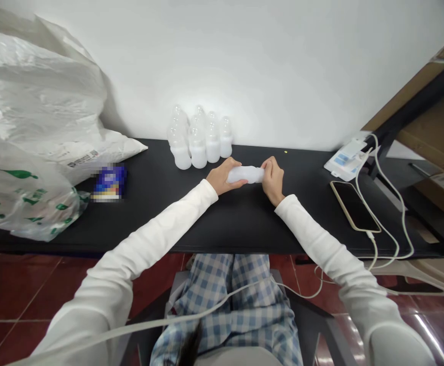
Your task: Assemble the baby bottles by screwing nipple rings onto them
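A white plastic bottle (245, 175) lies sideways above the black table, held between both hands. My left hand (225, 177) wraps round its wider end, with the thumb above and the fingers below. At the narrower end, my right hand (273, 179) is closed over the tip and hides it. Behind them stands a group of white bottles with clear domed tops; the nearest to the left hand is a bottle (213, 147) in the middle of the group.
White plastic bags (35, 101) fill the left side, beside a blurred blue packet (109, 182). At right lie a phone (355, 206) on a white cable, and a white-and-blue package (344, 160). The wall (263, 66) rises behind the black table (161, 213).
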Motion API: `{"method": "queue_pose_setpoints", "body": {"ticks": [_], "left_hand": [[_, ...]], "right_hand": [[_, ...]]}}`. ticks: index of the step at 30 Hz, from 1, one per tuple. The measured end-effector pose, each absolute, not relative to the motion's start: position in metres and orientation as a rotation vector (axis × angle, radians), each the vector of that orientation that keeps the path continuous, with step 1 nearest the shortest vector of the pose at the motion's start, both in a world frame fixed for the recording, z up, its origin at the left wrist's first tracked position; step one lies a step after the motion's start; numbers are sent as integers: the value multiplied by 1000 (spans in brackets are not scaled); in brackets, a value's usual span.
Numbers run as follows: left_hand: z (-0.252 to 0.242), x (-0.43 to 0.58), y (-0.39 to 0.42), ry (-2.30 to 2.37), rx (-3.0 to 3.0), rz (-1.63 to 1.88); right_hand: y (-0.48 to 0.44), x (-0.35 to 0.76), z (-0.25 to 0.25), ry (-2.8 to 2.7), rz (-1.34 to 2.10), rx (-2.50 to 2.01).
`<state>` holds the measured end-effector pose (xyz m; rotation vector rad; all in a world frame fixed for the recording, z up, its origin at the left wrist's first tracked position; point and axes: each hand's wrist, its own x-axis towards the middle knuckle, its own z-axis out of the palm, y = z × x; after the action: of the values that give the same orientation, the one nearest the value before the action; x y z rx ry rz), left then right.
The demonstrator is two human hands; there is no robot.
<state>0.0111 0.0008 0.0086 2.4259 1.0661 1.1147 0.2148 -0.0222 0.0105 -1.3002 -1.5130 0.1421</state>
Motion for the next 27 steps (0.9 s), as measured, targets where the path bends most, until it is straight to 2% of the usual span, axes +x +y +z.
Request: {"method": "queue_pose_setpoints", "body": {"ticks": [13,19,27], "left_hand": [[17,8,0,1213,2684,924],[5,8,5,1389,2303,1053],[-13,12,12,1493,1924,1216]], "right_hand": [[-27,227,12,-1622,105,-1214],[-20,228,6,-1488,309,-1076],[-17,225,3,-1842,177,-1102]]}}
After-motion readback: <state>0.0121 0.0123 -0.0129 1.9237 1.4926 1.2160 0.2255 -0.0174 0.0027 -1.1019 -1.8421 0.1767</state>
